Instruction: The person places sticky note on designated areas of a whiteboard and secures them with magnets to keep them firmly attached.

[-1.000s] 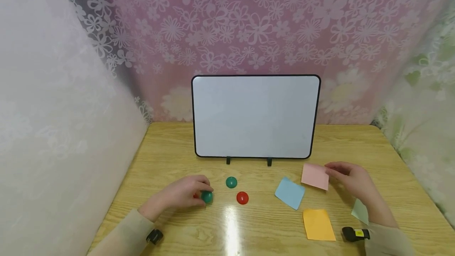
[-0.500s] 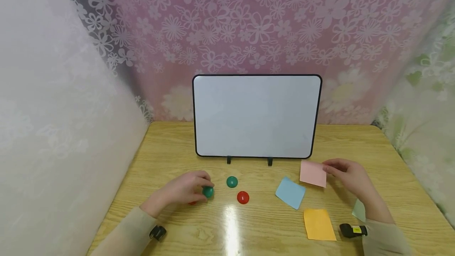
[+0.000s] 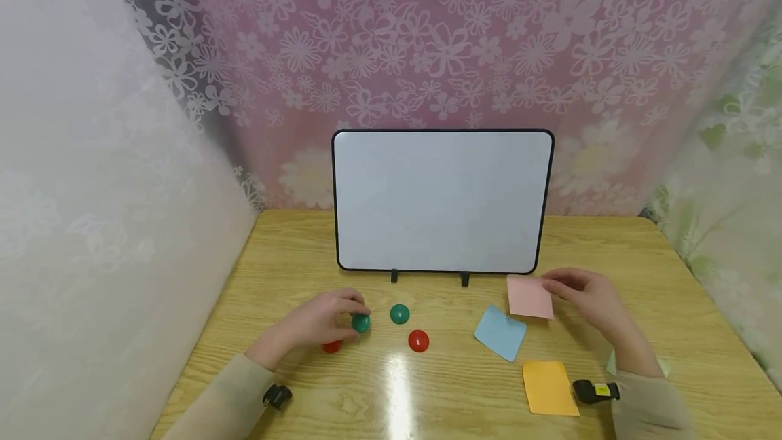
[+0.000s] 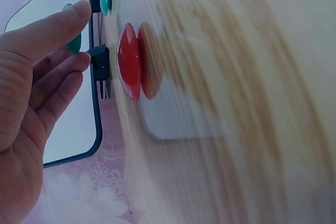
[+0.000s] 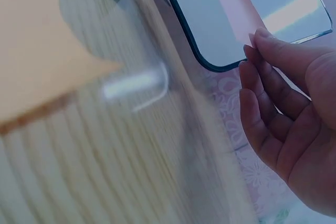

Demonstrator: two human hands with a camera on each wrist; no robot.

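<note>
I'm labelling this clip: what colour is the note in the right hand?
Pink: the note in the right hand shows best in the head view.

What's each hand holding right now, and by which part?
The left hand holds a green disc by its rim; the right hand pinches the pink note at its right edge, near the far corner.

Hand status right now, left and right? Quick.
Left hand: closed, holding a glossy green round disc between thumb and fingers.
Right hand: closed, pinching a pink square paper note by its edge.
</note>
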